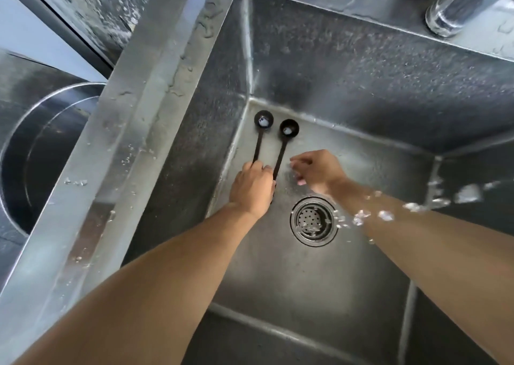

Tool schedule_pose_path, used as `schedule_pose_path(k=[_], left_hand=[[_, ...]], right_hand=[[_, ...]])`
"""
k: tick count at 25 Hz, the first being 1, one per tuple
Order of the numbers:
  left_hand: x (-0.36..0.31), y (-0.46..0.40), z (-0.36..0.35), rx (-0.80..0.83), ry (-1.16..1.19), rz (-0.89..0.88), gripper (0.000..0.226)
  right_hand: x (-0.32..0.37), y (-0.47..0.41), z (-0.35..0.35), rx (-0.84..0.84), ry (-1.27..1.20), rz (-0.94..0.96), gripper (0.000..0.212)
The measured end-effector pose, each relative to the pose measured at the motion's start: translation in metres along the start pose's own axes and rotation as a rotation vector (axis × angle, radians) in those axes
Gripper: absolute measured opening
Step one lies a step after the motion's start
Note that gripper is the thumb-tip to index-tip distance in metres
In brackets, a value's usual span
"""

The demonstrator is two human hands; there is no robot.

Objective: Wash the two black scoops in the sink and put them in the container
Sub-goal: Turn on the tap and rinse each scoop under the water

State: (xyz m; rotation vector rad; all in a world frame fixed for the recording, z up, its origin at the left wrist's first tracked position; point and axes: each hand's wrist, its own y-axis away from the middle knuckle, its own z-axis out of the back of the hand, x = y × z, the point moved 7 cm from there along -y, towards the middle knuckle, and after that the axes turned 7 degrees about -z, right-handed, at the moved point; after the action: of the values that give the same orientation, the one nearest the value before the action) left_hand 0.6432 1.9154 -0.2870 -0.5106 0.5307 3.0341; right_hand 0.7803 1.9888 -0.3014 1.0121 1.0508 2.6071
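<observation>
Two black long-handled scoops lie side by side on the floor of the steel sink (361, 281), near its far left corner. The left scoop (262, 122) and the right scoop (288, 129) both have their bowls facing up with a little water in them. My left hand (251, 189) covers the lower ends of both handles, fingers curled around them. My right hand (317, 170) hovers just right of the handles with fingers loosely bent, holding nothing. Water drops fly off my right forearm.
A round drain strainer (313, 221) sits in the sink floor beside my hands. A chrome tap base (456, 11) stands at the back right. Left of the wet sink rim, a round steel container (41, 153) stands open.
</observation>
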Motion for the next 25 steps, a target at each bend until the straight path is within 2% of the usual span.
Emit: schedule_pose_path(k=[3,8,13,22,25], left_hand=[[0.003,-0.010,-0.006,-0.023,0.075,0.107,0.014],[-0.004,-0.032,-0.005,-0.046,0.121,0.172,0.024],[-0.004,-0.042,-0.004,-0.106,0.202,0.244,0.018],[-0.018,-0.028,0.013,-0.149,0.250,0.192,0.018],[-0.027,-0.012,0.020,-0.165,0.386,0.211,0.023]], right_hand=[[0.001,-0.018,-0.014,0.048,-0.183,-0.132,0.012],[-0.001,-0.032,-0.021,0.060,-0.362,-0.214,0.011],[-0.002,-0.034,-0.021,0.122,-0.411,-0.225,0.008],[-0.008,-0.016,-0.005,0.187,-0.503,-0.223,0.009],[-0.011,0.008,0.007,0.218,-0.487,-0.233,0.011]])
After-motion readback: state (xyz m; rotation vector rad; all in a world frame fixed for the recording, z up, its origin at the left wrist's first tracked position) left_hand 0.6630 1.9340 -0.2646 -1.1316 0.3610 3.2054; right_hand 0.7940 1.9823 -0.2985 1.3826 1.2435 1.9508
